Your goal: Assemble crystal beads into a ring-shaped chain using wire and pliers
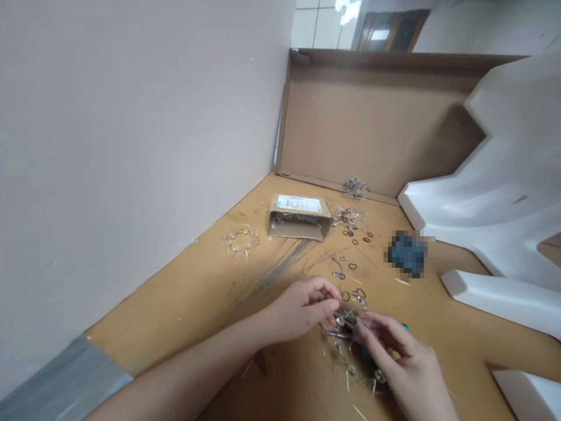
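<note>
My left hand (309,307) is pinched closed at the near end of a strand of clear beads on wire (351,370). The exact spot between its fingertips is partly hidden. Close beside it, my right hand (401,359) is closed around small pliers with teal handles (366,351), their metal jaws pointing left toward my left fingers. The bead strand curves below the pliers, with short wire ends sticking out. Just beyond my hands lie dark rings (352,266) and a small beaded piece (360,299).
An open small cardboard box (300,225) holds clear beads. Loose straight wires (284,266) fan out before it. A beaded wire ring (241,240) lies left, and wire-and-bead piles (349,217) lie right. White foam pieces (482,193) and a cardboard tray (377,123) border the table.
</note>
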### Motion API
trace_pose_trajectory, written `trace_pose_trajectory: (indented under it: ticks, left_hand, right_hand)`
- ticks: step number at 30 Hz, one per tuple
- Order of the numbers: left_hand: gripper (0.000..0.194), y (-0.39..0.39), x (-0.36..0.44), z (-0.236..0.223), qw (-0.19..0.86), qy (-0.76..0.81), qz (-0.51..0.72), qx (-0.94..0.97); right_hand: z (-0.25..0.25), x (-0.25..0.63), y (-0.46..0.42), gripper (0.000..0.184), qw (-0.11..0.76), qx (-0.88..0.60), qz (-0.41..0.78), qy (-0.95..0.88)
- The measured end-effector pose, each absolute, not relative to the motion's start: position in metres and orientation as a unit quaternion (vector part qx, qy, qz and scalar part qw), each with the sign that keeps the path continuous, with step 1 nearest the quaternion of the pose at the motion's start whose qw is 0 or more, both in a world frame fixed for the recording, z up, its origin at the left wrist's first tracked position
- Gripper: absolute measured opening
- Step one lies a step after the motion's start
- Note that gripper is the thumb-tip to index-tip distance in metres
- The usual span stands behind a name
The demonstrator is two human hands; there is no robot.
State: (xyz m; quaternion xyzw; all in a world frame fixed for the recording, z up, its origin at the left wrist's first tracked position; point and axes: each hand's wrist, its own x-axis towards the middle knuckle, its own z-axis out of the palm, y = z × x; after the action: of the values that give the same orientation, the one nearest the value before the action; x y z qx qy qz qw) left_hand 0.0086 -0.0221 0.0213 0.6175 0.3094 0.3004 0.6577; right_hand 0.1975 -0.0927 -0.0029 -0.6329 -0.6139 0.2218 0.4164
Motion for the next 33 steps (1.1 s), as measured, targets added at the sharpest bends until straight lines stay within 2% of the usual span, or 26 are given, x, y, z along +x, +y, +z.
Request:
trace_pose_trajectory:
  ticks: [4,8,11,13,18,21,23,27,29,33]
  left_hand:
    - [0.013,-0.022,0.007,0.021,0.6,0.347,0.301,0.655]
    - [0.007,-0.025,0.008,0.021,0.609,0.335,0.297,0.655]
    - [0.006,-0.028,0.008,0.025,0.579,0.327,0.288,0.689]
    - [0.008,-0.03,0.008,0.028,0.525,0.325,0.274,0.737]
    - [0.012,-0.036,0.01,0.031,0.305,0.289,0.239,0.875]
    - [0.014,-0.039,0.01,0.031,0.244,0.259,0.218,0.909]
    - [0.012,-0.038,0.008,0.033,0.261,0.272,0.232,0.897]
    - [0.012,-0.034,0.003,0.034,0.362,0.313,0.305,0.823]
    - [0.013,-0.032,0.003,0.033,0.39,0.325,0.318,0.801]
    - [0.015,-0.031,0.004,0.031,0.376,0.314,0.323,0.81]
  right_hand:
    - [-0.006,0.202,-0.09,0.033,0.446,-0.674,0.245,-0.536]
    - [-0.003,0.202,-0.089,0.035,0.422,-0.686,0.247,-0.539]
    - [0.002,0.198,-0.09,0.032,0.403,-0.691,0.2,-0.566]
    - [0.006,0.194,-0.092,0.031,0.396,-0.693,0.162,-0.58]
    - [0.004,0.188,-0.098,0.029,0.394,-0.672,0.102,-0.618]
    - [-0.001,0.189,-0.098,0.032,0.407,-0.666,0.121,-0.614]
    - [-0.002,0.191,-0.096,0.031,0.429,-0.657,0.19,-0.59]
    - [0.0,0.194,-0.092,0.026,0.499,-0.596,0.346,-0.526]
    - [0.002,0.195,-0.093,0.026,0.509,-0.579,0.369,-0.519]
    - [0.006,0.192,-0.096,0.03,0.463,-0.573,0.375,-0.564]
